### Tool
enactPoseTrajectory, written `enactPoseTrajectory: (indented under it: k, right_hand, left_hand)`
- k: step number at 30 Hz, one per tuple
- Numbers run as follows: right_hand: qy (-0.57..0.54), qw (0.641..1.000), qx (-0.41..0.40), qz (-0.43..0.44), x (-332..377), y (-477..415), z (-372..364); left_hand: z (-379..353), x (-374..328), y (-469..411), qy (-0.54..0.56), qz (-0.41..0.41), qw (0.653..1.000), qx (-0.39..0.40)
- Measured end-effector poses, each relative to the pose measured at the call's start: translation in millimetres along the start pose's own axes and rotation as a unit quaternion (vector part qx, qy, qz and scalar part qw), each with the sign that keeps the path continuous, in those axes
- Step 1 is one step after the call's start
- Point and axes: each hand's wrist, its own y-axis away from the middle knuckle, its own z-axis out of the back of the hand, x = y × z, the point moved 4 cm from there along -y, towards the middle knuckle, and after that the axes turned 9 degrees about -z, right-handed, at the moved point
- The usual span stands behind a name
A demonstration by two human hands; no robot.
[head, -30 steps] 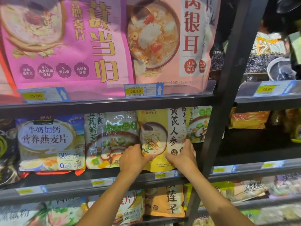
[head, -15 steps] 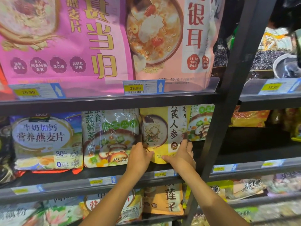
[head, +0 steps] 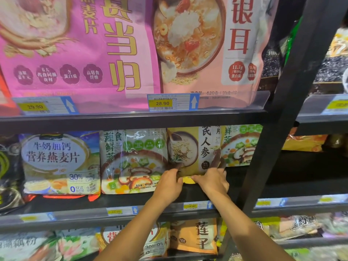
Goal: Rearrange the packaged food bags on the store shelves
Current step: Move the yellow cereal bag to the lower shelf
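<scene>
A yellow ginseng oat bag point(head: 190, 147) stands on the middle shelf point(head: 282, 187), between a green-and-white vegetable oat bag point(head: 131, 162) on its left and a second one point(head: 241, 146) on its right. My left hand point(head: 167, 185) grips the yellow bag's lower left corner. My right hand point(head: 212, 179) holds its lower right corner, thumb under the bottom edge and fingers up the front. The bag's bottom edge is mostly hidden by both hands.
A blue milk oat bag point(head: 60, 162) stands further left. Large pink bags point(head: 79, 49) fill the upper shelf above price tags point(head: 172, 102). A black upright post point(head: 278, 117) rises just right of my right hand. An orange lotus-seed bag point(head: 195, 236) sits on the lower shelf.
Both hands have pushed the yellow bag back into the shelf, away from the front rail. My hands slid down to its bottom corners.
</scene>
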Motion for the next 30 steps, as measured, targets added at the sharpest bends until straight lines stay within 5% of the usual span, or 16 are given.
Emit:
enactPoseTrajectory:
  k: [16, 30]
  right_hand:
    - [-0.053, 0.998, -0.029, 0.019, -4, 20, 13]
    - [-0.057, 0.976, -0.044, 0.204, -51, 147, -3]
  left_hand:
    - [17, -4, 28, 0.009, -0.058, 0.998, 0.0]
    - [48, 21, 144, -0.214, -0.176, 0.96, -0.046]
